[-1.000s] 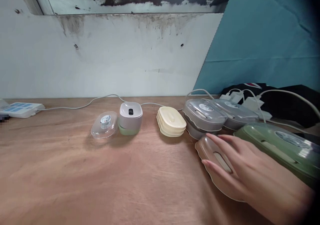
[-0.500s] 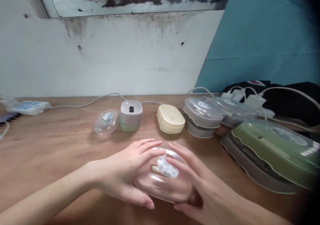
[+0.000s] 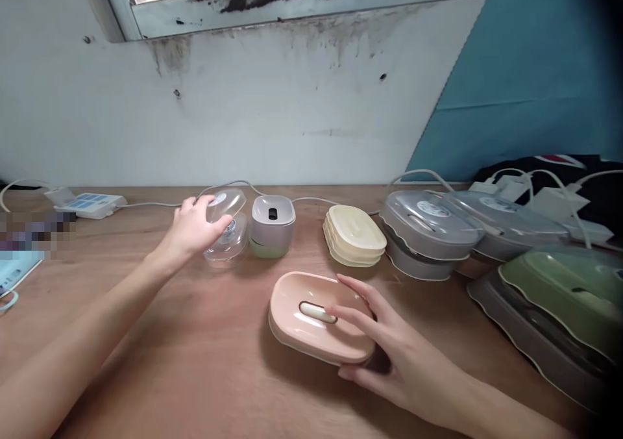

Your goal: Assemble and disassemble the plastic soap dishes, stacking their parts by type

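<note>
My left hand (image 3: 199,223) pinches a clear plastic lid (image 3: 232,203) with a round label. It holds this lid tilted just above another clear lid (image 3: 233,249) lying on the table at the left. In front of me sits a pink box (image 3: 296,296), rounded and glossy, with a cream bar set in a slot on its top. My right hand (image 3: 384,335) grips the right end of this box, thumb at the near side and fingers over the top. One fingertip is at the cream bar.
A lilac cup-like piece (image 3: 273,221) with a dark slot stands on a green one (image 3: 269,250). Right of it is a stack of cream trays (image 3: 355,234). Grey lidded boxes (image 3: 428,225) and a green lidded box (image 3: 559,283) fill the right side. Cables run along the wall.
The clear labelled lid has come off the pink box. My left hand has carried it left and back, over the other clear lid. My right hand stays at the box; the view has turned slightly left.
</note>
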